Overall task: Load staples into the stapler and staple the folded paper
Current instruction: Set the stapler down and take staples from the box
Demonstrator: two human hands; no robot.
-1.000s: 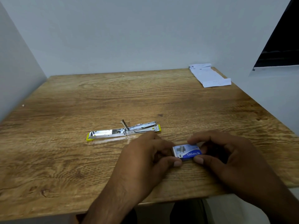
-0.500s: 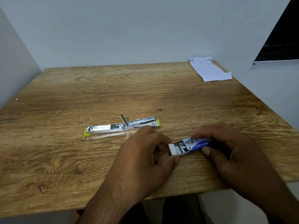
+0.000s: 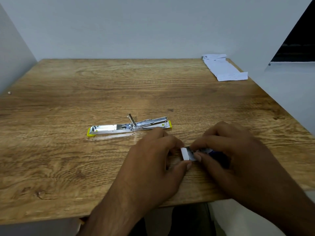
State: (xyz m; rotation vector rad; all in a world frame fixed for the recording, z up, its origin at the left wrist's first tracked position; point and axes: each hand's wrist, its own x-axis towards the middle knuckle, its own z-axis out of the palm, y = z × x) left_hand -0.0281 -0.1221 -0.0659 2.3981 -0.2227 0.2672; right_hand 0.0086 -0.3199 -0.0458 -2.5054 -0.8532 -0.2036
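— Hands first: what are they on?

— Both are on the small staple box [image 3: 196, 153] near the front edge of the wooden surface [image 3: 68, 159]. The left hand [image 3: 153, 160] pinches the white end of its pulled-out tray between thumb and fingers. The right hand [image 3: 233, 154] grips the blue sleeve, its thumb and forefinger closing over the tray's contents.

— And the stapler?

— The stapler [image 3: 129, 127] lies swung fully open, flat on the surface, just beyond the left hand, chrome with yellow ends. Nobody touches it.

— The paper?

— The folded paper [image 3: 223, 69] sits at the far right corner, well apart from everything else.
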